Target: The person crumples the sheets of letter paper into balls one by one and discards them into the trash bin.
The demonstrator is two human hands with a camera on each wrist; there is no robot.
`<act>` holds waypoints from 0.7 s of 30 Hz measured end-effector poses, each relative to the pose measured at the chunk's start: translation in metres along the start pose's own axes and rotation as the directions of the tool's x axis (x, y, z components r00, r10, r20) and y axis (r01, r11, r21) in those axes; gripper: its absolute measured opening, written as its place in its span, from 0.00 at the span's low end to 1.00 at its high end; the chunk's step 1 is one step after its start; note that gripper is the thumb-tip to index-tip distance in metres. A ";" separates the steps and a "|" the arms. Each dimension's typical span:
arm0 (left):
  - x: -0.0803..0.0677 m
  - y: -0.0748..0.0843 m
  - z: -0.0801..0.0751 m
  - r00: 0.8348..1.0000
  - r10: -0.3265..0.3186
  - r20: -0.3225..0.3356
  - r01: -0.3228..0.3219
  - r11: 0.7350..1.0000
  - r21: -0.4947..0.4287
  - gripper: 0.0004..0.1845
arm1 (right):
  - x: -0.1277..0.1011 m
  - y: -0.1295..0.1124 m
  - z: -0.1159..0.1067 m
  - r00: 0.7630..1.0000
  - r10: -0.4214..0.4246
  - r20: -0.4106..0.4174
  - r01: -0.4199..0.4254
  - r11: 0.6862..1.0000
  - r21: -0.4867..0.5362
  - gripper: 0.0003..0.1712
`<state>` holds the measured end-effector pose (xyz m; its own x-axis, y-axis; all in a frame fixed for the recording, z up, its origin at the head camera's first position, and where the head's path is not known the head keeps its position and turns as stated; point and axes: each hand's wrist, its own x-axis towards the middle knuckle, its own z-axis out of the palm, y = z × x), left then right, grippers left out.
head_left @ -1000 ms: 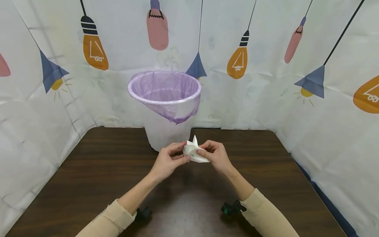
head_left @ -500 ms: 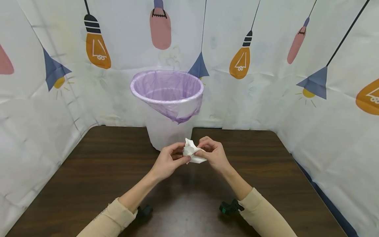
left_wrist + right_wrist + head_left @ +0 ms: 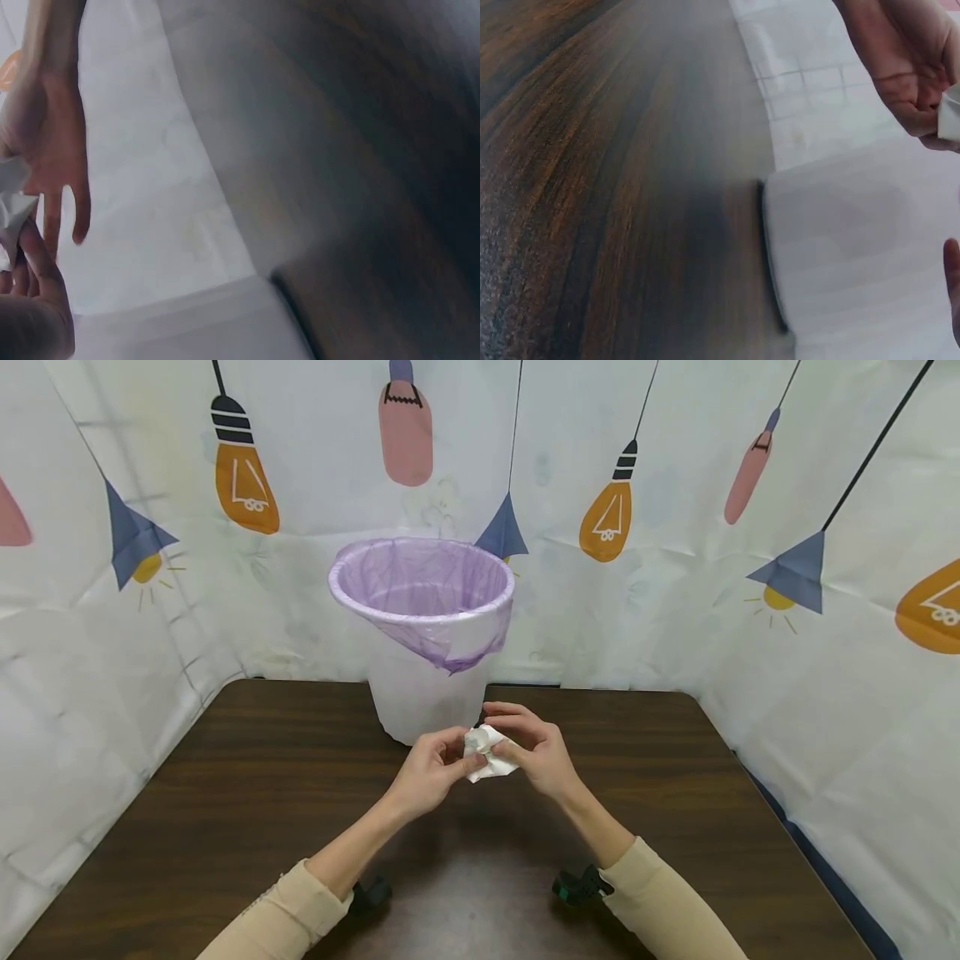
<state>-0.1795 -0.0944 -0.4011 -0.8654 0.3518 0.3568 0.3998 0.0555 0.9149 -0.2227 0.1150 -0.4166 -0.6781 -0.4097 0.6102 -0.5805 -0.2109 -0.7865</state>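
A small, crumpled white tissue (image 3: 501, 767) with a faint greenish patch is between both hands, above the dark table. My left hand (image 3: 429, 772) pinches its left side, thumb in front and fingers behind. The right hand (image 3: 545, 762) touches it with the thumb, while its fingers reach out straight beyond the tissue's far edge. In the left wrist view, the tissue (image 3: 11, 214) is cut off by the frame edge, with straight fingers of the right hand (image 3: 52, 142) hanging beside it. A corner of the tissue (image 3: 949, 120) shows in the right wrist view.
A white waste bin (image 3: 423, 693) lined with a purple bag (image 3: 461, 643) stands upright behind the hands at the table's far side. Brown wood-grain table (image 3: 285, 793) lies below. A white curtain (image 3: 675, 610) printed with lamps and bulbs surrounds it.
The tissue's upright tip has folded down, leaving a more compact piece. My right hand's fingers have straightened and lifted away from it. The left hand keeps its pinch.
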 end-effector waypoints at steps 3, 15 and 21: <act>-0.001 -0.002 0.001 0.999 -0.042 -0.005 0.041 0.998 -0.037 0.11 | -0.001 0.001 0.002 1.000 0.002 0.025 -0.002 1.000 0.019 0.22; -0.002 -0.004 0.005 0.963 -0.028 -0.268 0.044 0.998 0.055 0.20 | -0.002 0.002 0.008 0.995 -0.013 -0.096 0.014 1.000 0.012 0.19; -0.005 0.000 0.016 0.932 0.187 -0.312 -0.104 0.959 0.264 0.18 | -0.001 0.003 0.009 0.978 0.019 -0.206 -0.030 0.998 -0.049 0.14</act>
<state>-0.1702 -0.0814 -0.4060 -0.8255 0.0468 0.5624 0.5533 0.2637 0.7902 -0.2198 0.1069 -0.4200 -0.7675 -0.2217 0.6015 -0.5813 -0.1548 -0.7988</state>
